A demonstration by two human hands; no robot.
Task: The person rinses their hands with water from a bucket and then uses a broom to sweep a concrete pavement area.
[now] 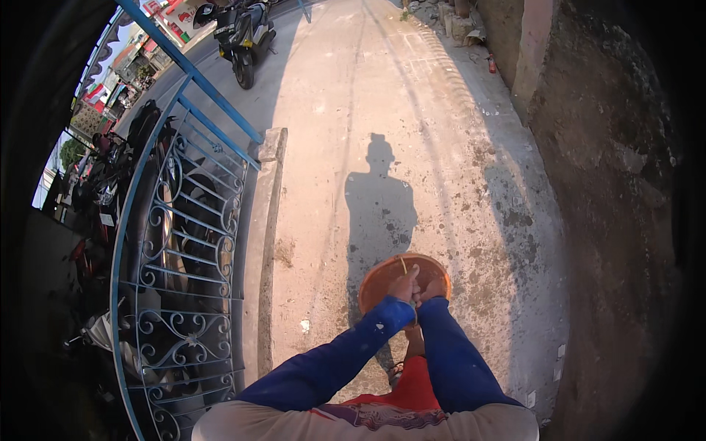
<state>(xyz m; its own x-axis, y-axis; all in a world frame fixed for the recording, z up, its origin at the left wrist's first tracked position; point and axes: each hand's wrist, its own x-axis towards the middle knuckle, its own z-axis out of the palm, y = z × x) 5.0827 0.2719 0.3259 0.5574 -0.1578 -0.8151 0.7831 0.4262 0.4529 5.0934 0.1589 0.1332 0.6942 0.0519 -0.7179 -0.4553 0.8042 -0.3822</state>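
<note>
An orange-brown bucket [373, 281] hangs in front of my legs, its round opening facing up. A thin yellowish handle [404, 263] runs from the far rim toward my hands. My left hand [402, 286] is closed around the handle, with its thumb on top. Close against it, my right hand [432, 288] is closed too, apparently on the same handle; its fingers are partly hidden. Both arms are stretched down in blue sleeves. What the bucket holds, if anything, is covered by my hands and wrists.
A blue metal railing [190, 339] with scrollwork runs along the left beside a low concrete curb [257, 257]. Behind it stand parked motorcycles. Another motorcycle [243, 40] is parked ahead at the left. A rough wall [610, 184] borders the concrete path [323, 184] on the right.
</note>
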